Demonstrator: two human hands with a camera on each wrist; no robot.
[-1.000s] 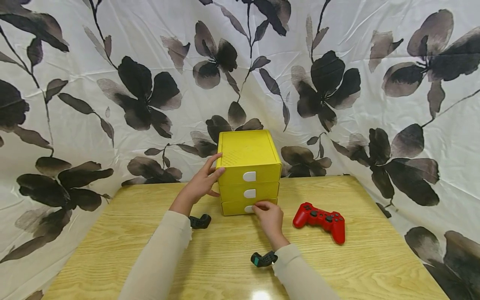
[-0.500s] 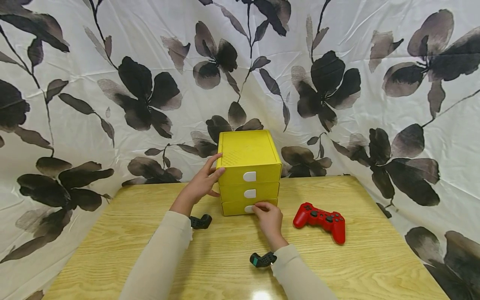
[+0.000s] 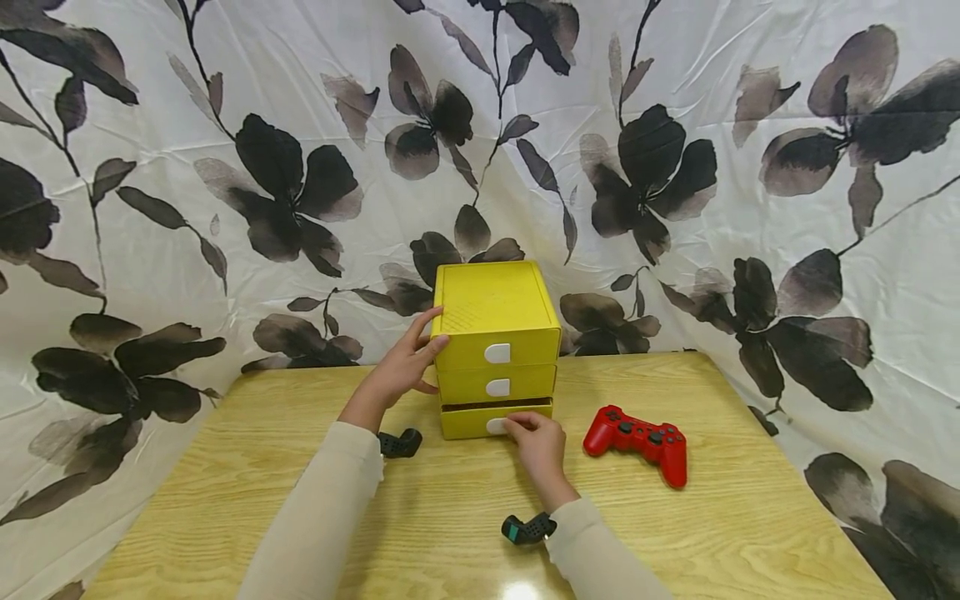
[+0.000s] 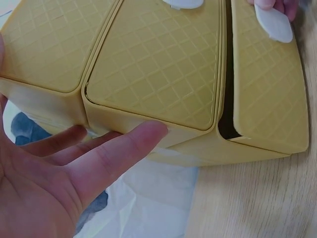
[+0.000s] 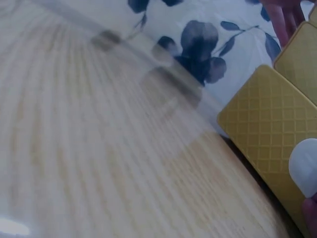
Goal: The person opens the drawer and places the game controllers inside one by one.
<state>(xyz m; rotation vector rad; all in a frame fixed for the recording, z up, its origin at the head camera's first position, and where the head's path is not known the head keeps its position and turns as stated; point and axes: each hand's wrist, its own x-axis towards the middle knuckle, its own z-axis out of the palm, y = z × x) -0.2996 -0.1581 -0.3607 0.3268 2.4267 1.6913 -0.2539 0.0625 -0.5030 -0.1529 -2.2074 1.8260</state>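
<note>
A yellow three-drawer box (image 3: pixel 495 300) stands near the back of the table, each drawer front bearing a white tab. My left hand (image 3: pixel 401 367) rests against its left side with the fingers extended; in the left wrist view the hand (image 4: pixel 44 183) touches the side by the upper drawers. The bottom drawer (image 3: pixel 465 424) sticks out a little, with a dark gap above its front. My right hand (image 3: pixel 540 450) pinches that drawer's white tab (image 3: pixel 495 427). In the right wrist view the tab (image 5: pixel 304 163) shows, but most of the hand is out of frame.
A red game controller (image 3: pixel 637 443) lies on the wooden table (image 3: pixel 442 525), right of the right hand. A white cloth with dark flowers (image 3: pixel 540 125) hangs behind the table. Black wrist devices are at the left wrist (image 3: pixel 400 443) and right wrist (image 3: pixel 527 528).
The bottom drawer has come slightly out toward me, with my right hand moving along on its tab. My left hand stays against the box's side.
</note>
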